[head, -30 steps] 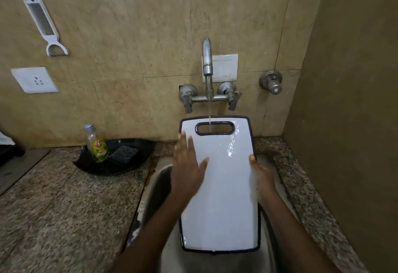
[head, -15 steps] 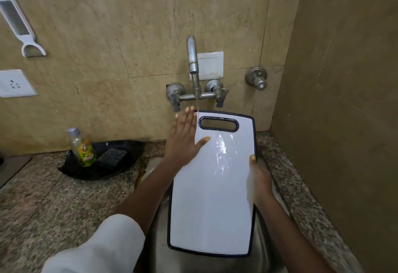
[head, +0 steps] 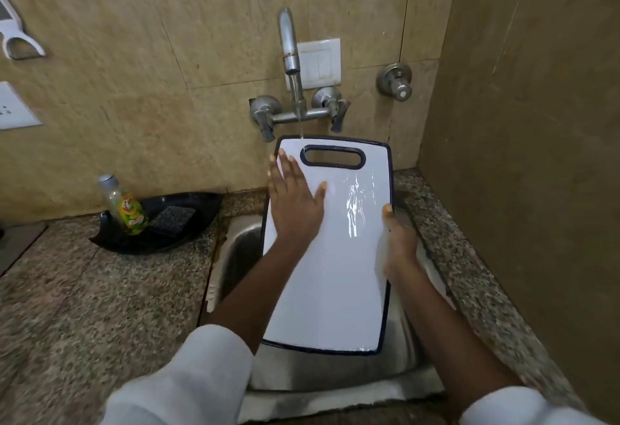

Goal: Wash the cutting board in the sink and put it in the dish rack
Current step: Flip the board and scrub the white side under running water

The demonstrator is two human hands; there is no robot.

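**White cutting board (head: 339, 273) held under a running tap (head: 289, 45) over the sink (head: 240, 250)**

The rectangular plastic cutting board has a dark blue rim and a slot handle. It is over the stainless steel sink, with the handle end nearest the tiled wall. A thin stream of water (head: 298, 105) from the chrome wall tap falls on its top edge beside the slot, and the board's face shines wet.

The person's left hand (head: 295, 204) lies flat on the board's upper left, fingers straight. The right hand (head: 399, 245) clamps the right edge. Its thumb shows on the face and its other fingers are hidden behind the board.

The board covers most of the basin, and whether its lower end touches the steel cannot be made out. On the speckled granite worktop (head: 100, 297) to the left, a black leaf-shaped tray (head: 198, 204) holds a small clear bottle (head: 125, 206) and a dark scouring pad (head: 172, 217). A white utensil (head: 15, 38) hanging on the wall is cut off by the left edge.
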